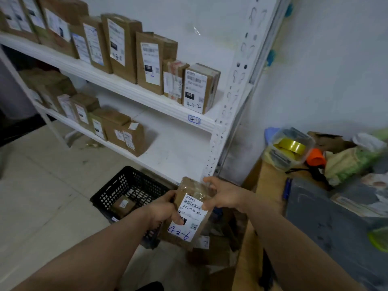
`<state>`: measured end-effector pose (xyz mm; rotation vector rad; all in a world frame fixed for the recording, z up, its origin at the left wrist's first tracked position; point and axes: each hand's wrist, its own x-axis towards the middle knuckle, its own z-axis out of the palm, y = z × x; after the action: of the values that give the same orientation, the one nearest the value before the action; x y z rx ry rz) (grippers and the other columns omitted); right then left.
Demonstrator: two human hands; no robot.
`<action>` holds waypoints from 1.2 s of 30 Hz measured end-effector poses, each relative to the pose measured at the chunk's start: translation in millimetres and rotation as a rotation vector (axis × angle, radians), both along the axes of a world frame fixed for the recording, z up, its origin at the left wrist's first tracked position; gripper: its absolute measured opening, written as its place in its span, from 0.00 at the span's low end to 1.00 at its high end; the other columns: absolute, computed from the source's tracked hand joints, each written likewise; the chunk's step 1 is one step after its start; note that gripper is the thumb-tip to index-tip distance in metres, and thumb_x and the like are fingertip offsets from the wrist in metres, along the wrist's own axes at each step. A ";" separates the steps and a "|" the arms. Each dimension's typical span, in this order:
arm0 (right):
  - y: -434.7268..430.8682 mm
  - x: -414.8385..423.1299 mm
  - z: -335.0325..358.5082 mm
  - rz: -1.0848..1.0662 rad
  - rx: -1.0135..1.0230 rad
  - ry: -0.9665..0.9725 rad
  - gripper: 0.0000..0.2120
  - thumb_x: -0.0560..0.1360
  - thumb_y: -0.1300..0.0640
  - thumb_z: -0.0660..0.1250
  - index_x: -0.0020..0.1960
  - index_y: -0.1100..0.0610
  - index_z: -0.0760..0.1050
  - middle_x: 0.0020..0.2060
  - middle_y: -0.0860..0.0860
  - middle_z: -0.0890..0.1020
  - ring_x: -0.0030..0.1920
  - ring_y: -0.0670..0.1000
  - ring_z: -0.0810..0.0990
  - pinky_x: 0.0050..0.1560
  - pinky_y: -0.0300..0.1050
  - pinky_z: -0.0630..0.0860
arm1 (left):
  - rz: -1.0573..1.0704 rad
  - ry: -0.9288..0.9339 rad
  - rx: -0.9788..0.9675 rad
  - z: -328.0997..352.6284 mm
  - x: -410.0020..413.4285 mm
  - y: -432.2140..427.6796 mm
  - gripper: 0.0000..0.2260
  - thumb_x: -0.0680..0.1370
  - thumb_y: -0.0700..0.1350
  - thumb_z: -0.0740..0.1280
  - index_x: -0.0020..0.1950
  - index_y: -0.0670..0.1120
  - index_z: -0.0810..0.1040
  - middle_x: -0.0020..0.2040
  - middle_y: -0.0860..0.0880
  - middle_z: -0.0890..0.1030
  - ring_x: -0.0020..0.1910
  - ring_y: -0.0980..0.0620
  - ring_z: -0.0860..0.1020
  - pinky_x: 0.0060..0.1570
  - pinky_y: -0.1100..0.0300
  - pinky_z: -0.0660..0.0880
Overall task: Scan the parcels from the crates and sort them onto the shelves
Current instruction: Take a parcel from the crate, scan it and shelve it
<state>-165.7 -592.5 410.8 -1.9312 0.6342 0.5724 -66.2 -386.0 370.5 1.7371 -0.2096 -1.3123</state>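
Parcel (189, 215): brown, white label, held upright in both hands beside the shelving post, above the floor. Left hand (162, 211) grips its left edge, fingers curled behind, thumb on the label. Right hand (222, 196) pinches the upper right edge between thumb and fingers.

Crate (117, 192): black lattice, on the floor below the shelving, holding one small box (122, 204) with a label. Tub (294, 148): clear plastic, on the table (268, 185) at right, holding rolls of yellow tape (292, 145). Upper shelf (126, 89) carries a row of boxes standing on end; lower shelf (178, 148) carries a shorter row toward its left.

The crate's near right corner is hidden behind the left hand and the parcel. Things beyond the tub are blurred and cut off at the frame edge. Most shelf labels are too small to read.

Legible writing: the parcel's label is printed "070-070-A80", with "4-2-6" handwritten in blue. The end box (199, 89) on the upper shelf is marked "4-3-2". A tag (194, 119) on that shelf's front edge appears to read "4-2".
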 end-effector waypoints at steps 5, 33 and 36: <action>26.8 73.7 -0.7 0.060 -0.168 -0.003 0.37 0.65 0.51 0.82 0.68 0.49 0.67 0.59 0.48 0.77 0.55 0.49 0.79 0.56 0.51 0.82 | 0.143 -0.079 0.019 -2.1 57.3 20.1 0.34 0.70 0.24 0.70 0.70 0.51 0.70 0.56 0.45 0.83 0.55 0.43 0.81 0.52 0.48 0.82; 61.1 475.2 -171.2 -0.286 -0.543 0.197 0.33 0.73 0.63 0.72 0.71 0.56 0.58 0.64 0.64 0.63 0.44 0.61 0.74 0.50 0.56 0.82 | -0.246 -0.448 0.342 -141.7 410.6 140.7 0.06 0.81 0.36 0.65 0.56 0.44 0.75 0.48 0.54 0.72 0.55 0.52 0.72 0.52 0.59 0.71; 60.1 481.9 -176.0 -0.307 -0.545 0.176 0.34 0.72 0.64 0.72 0.73 0.56 0.58 0.65 0.65 0.63 0.42 0.59 0.73 0.50 0.56 0.82 | -0.276 -0.415 0.362 -148.4 416.1 146.3 0.13 0.80 0.38 0.66 0.65 0.44 0.73 0.58 0.50 0.77 0.54 0.55 0.72 0.38 0.68 0.65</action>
<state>316.2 -532.5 234.8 -2.2303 1.2778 0.3996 349.9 -239.7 222.0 2.3521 -0.4855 -1.2199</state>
